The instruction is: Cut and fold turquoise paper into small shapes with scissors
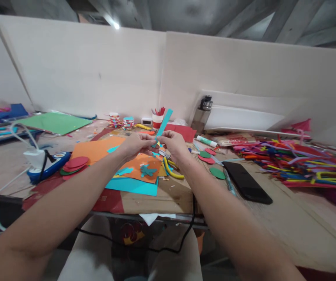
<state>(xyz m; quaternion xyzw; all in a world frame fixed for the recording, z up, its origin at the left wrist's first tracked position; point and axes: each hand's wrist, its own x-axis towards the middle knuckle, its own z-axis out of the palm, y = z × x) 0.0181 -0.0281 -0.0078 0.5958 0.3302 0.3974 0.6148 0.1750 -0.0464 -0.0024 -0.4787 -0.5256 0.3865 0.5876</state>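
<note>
A turquoise paper strip [164, 121] stands tilted up and to the right between my hands. My left hand [140, 145] pinches its lower end from the left. My right hand [172, 142] grips the same strip from the right, fingers closed on it. Below them lie orange paper [138, 160] with small turquoise scraps [148, 170] on it, and a turquoise sheet [135, 186] partly under the orange one. Yellow-handled scissors [172, 171] rest just under my right hand, their blades partly hidden.
Left are a blue power strip [49, 168], paper circles [75, 163] and a green sheet [58, 123]. Behind stand a cup of red sticks [157, 119] and a bottle [201, 115]. Right lie a phone [246, 182], a glue stick [207, 141] and pipe cleaners [299, 162]. A black cable [189, 230] hangs in front.
</note>
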